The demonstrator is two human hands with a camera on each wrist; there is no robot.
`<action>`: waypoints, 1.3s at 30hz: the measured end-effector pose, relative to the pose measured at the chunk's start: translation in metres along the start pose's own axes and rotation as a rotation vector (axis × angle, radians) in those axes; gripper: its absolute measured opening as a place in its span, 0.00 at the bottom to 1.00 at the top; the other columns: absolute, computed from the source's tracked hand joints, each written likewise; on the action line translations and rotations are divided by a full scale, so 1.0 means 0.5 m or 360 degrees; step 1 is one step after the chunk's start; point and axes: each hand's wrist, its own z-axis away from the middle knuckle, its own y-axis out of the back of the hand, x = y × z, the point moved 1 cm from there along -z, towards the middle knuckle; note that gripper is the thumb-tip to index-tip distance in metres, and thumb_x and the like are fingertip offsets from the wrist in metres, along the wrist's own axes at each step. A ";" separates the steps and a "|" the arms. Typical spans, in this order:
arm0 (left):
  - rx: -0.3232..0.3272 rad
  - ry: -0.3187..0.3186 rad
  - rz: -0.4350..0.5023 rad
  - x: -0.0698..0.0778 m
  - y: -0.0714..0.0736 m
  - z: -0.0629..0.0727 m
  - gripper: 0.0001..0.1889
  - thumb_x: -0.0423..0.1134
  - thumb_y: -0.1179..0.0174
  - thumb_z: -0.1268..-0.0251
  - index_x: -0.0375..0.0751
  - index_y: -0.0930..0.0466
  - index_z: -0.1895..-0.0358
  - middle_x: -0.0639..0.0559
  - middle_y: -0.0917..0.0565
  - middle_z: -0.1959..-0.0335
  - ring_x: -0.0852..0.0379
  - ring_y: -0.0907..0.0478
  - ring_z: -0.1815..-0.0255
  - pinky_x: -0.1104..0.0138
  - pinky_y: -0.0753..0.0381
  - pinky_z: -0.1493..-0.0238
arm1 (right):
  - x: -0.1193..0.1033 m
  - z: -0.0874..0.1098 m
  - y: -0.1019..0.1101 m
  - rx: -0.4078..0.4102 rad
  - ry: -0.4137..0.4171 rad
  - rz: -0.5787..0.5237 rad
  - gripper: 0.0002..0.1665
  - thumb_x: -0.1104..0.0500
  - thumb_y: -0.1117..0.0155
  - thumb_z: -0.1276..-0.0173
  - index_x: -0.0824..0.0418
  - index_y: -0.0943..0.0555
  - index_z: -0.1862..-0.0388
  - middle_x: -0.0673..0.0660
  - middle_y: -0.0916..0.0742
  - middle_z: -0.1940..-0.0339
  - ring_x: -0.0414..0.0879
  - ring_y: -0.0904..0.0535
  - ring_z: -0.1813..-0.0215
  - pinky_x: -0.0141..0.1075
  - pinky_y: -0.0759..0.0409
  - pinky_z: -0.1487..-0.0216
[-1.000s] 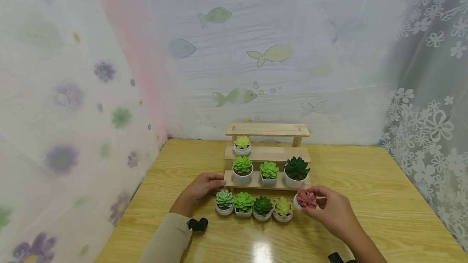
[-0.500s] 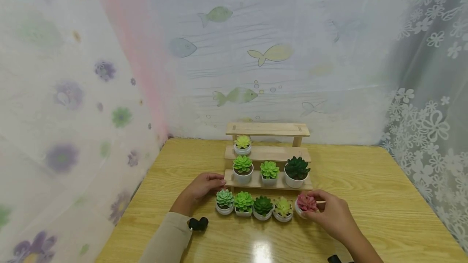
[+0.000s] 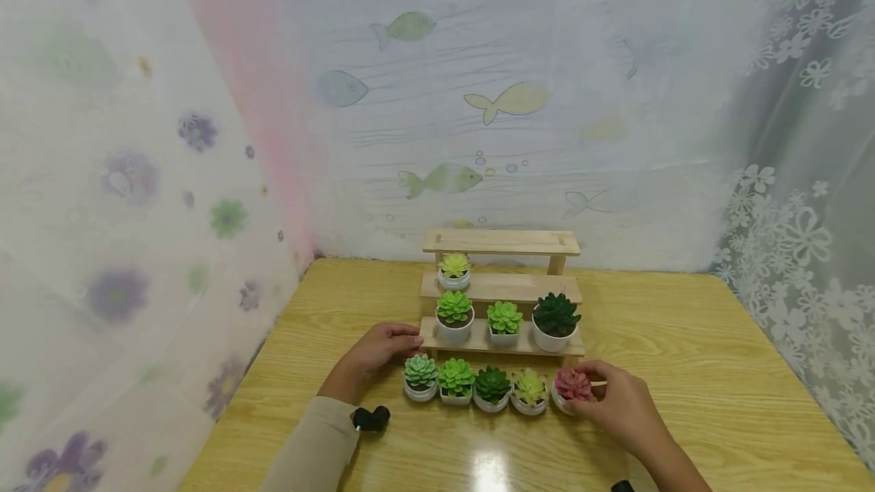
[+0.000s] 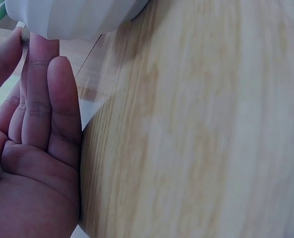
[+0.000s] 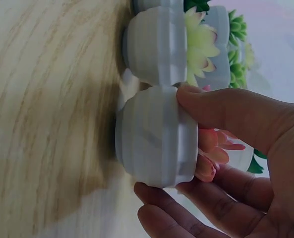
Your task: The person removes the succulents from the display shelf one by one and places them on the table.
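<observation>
Red potted succulent (image 3: 573,385) — pinched in my right hand (image 3: 618,403); my left hand (image 3: 378,348) pinches the tiered wooden stand (image 3: 522,289), presumably steadying it.

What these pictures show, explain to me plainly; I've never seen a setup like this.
No machine here: just a person's left hand and right hand, both bare. The wide picture comes from a camera on the head, each close-up from one on a wrist. On the table stands a wooden stand: one potted plant on its middle shelf, three on its lowest shelf. Four more potted plants line up in front, with the red succulent at the row's right end. The right hand's fingers hold its white pot; the left hand's fingers hold the lowest shelf's left end.
</observation>
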 end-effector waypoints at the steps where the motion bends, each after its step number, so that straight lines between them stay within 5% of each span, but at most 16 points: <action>1: 0.0002 0.0000 -0.0003 0.000 0.000 0.000 0.26 0.39 0.37 0.24 0.25 0.26 0.32 0.41 0.09 0.53 0.56 0.10 0.56 0.64 0.12 0.51 | 0.000 0.000 -0.001 0.0002 0.0001 0.0006 0.41 0.46 0.12 0.52 0.59 0.16 0.40 0.60 0.11 0.44 0.52 0.10 0.54 0.49 0.12 0.54; 39: -0.0014 0.0018 0.0022 0.005 -0.002 0.005 0.26 0.41 0.37 0.24 0.25 0.26 0.32 0.42 0.09 0.52 0.56 0.10 0.55 0.63 0.13 0.47 | 0.018 0.004 -0.012 -0.0031 -0.0071 -0.0060 0.46 0.44 0.12 0.52 0.61 0.19 0.37 0.63 0.12 0.44 0.53 0.10 0.56 0.44 0.11 0.60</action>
